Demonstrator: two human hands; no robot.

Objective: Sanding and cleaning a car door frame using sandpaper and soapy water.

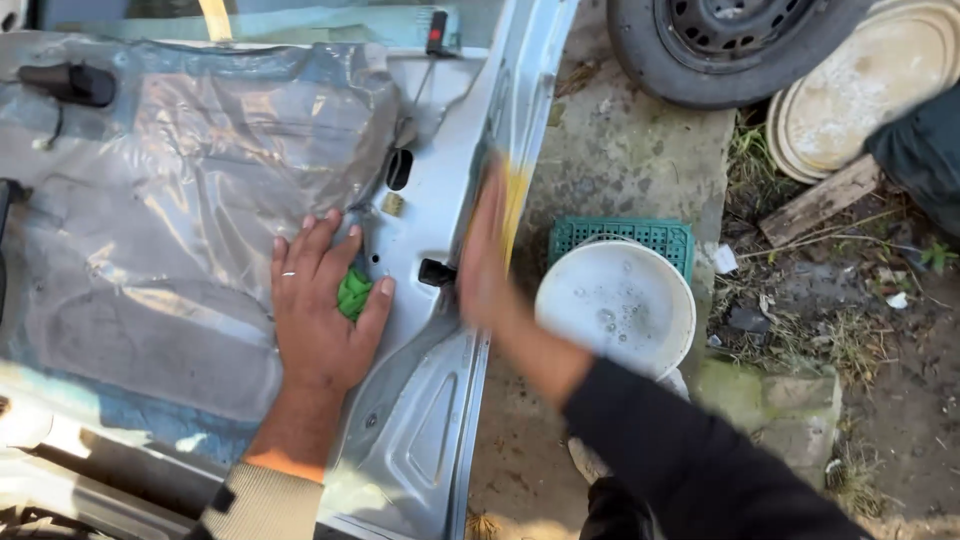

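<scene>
My left hand lies flat on the inner face of a silver car door, pressing a small green cloth under its thumb and fingers. A ring sits on one finger. My right hand, blurred by motion, holds a yellowish sheet of abrasive paper against the door's edge. A clear plastic film covers the door's inner panel to the left of my left hand.
A white bucket of soapy water stands on a green plastic crate right of the door. A car wheel and stacked beige round covers lie at the top right. Concrete, grass and a wood scrap surround them.
</scene>
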